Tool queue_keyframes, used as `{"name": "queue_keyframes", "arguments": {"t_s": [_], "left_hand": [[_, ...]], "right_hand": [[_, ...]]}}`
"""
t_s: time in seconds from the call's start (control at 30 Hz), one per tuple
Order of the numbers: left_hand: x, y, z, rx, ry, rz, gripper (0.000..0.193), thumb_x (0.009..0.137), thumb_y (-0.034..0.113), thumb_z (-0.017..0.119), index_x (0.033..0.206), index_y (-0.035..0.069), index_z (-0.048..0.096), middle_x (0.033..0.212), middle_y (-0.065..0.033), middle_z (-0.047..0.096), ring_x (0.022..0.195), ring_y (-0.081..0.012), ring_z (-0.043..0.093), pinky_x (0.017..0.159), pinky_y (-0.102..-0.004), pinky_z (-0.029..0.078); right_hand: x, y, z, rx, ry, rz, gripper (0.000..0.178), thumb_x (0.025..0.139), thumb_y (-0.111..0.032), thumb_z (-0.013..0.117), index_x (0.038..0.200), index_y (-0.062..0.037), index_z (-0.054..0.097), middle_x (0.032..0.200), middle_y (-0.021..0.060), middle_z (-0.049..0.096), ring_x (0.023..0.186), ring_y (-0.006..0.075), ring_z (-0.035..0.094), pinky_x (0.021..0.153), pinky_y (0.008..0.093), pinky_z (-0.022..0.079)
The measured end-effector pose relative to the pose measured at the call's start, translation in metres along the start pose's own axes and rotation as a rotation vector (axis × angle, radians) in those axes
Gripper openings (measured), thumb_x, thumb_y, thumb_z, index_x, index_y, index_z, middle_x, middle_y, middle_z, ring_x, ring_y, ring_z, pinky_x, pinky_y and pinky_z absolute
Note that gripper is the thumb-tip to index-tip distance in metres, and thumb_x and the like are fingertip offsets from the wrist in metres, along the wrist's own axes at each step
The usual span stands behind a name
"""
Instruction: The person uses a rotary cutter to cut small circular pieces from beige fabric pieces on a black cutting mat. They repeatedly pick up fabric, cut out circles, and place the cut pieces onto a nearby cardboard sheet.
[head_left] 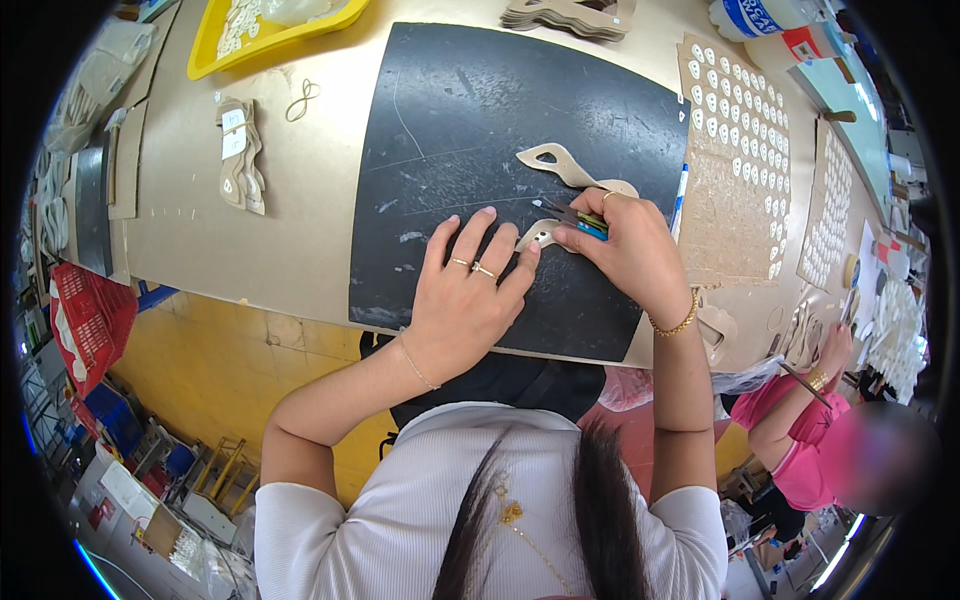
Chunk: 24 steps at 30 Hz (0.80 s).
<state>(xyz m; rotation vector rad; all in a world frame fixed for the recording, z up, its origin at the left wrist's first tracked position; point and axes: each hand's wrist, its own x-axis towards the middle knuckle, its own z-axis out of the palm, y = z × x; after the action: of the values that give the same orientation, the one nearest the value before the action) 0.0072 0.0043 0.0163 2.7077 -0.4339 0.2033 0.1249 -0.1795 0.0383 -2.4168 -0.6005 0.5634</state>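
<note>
My left hand (pixel 465 295) lies with fingers spread on a black mat (pixel 450 110). Its index fingertip presses a small curved beige piece (pixel 548 228) with a white patch and dark holes. Closed around slim pointed tools (pixel 588 227) with blue and yellow-green parts, my right hand (pixel 637 250) is just beside that piece. The tool tips point left, over the mat; their exact kind is unclear. Just beyond lies another curved beige piece (pixel 566 168) with an eye-shaped hole, its right end close to my right fingers.
A brown sheet (pixel 715 230) with rows of white patches lies right of the mat. Farther left are a yellow tray (pixel 205 45), a bundle of beige pieces (pixel 245 180) and a loose band (pixel 302 100). More cut pieces (pixel 570 17) are stacked behind. A co-worker in pink (pixel 790 430) is at right.
</note>
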Motion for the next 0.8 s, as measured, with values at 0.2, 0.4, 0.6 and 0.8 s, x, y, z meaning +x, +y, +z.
{"name": "queue_keyframes", "arguments": {"t_s": [0.2,0.4,0.6,0.8], "left_hand": [[0.000,-0.001,0.002,0.002,0.016,0.015,0.043,0.077,0.016,0.075,0.118,0.009,0.067,0.123,-0.0130,0.057,0.126,-0.0343,0.051,0.105,-0.0539,0.041],[0.001,-0.005,0.001,-0.016,0.010,0.039,0.048,0.074,0.015,0.076,0.121,0.012,0.067,0.122,-0.0128,0.057,0.124,-0.0350,0.051,0.105,-0.0539,0.040],[0.003,-0.001,0.000,-0.028,0.001,0.019,0.044,0.077,0.014,0.076,0.120,0.014,0.069,0.120,-0.0118,0.057,0.123,-0.0341,0.051,0.105,-0.0550,0.038],[0.001,-0.003,0.011,0.018,0.062,0.021,0.038,0.079,0.014,0.074,0.116,0.015,0.071,0.118,-0.0091,0.059,0.122,-0.0313,0.051,0.103,-0.0540,0.038]], "right_hand": [[-0.002,-0.001,0.000,-0.017,0.007,0.025,0.031,0.081,-0.026,0.081,0.093,-0.0003,0.069,0.078,0.0190,0.067,0.072,0.0359,0.067,0.065,0.0396,0.050],[0.002,-0.001,-0.001,-0.030,-0.026,0.021,0.031,0.082,-0.028,0.080,0.091,-0.0004,0.068,0.079,0.0190,0.067,0.076,0.0379,0.066,0.067,0.0419,0.049],[0.003,-0.001,-0.003,-0.036,-0.062,0.037,0.032,0.082,-0.029,0.080,0.089,-0.0002,0.067,0.079,0.0194,0.067,0.075,0.0381,0.065,0.067,0.0425,0.048],[0.003,0.001,0.000,-0.027,-0.032,0.006,0.032,0.082,-0.030,0.080,0.088,-0.0008,0.068,0.077,0.0188,0.066,0.074,0.0371,0.064,0.067,0.0422,0.048]]}}
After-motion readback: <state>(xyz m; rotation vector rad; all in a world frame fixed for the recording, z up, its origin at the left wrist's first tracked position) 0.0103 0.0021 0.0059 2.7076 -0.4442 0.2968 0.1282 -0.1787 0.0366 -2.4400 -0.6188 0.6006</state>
